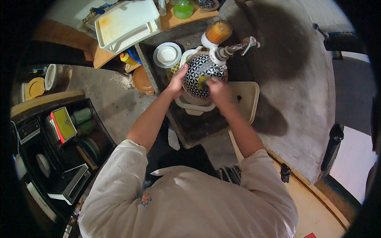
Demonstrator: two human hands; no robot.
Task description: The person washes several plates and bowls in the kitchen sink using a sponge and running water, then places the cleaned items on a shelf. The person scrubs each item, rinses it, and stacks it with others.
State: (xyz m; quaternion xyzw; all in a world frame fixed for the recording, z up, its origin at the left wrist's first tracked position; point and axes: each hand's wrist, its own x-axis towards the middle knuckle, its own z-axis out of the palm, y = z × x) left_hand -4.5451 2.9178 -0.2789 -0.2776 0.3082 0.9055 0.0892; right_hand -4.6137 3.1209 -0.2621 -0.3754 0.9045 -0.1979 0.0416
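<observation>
My left hand (177,81) grips the left rim of a round plate or shallow bowl (192,70) with a black-and-white geometric pattern. In my right hand (220,90) is a yellow sponge (202,81), pressed on the patterned surface. Just above the plate hangs the white outlet of a tap (230,50), and clear water seems to fall from it. Beneath the plate is a pale plastic basin (195,107), partly hidden. A beige tub (248,92) lies to the right, partly behind my right forearm. White bowls (166,55) are stacked to the left.
A water filter (218,32) with an orange cartridge adjoins the tap. The dark sink's rim (146,67) runs on the left. On a wooden shelf (175,23) stand a white dish box (128,25) and green liquid (183,9). An orange-brown basin (143,78) is beside the sink.
</observation>
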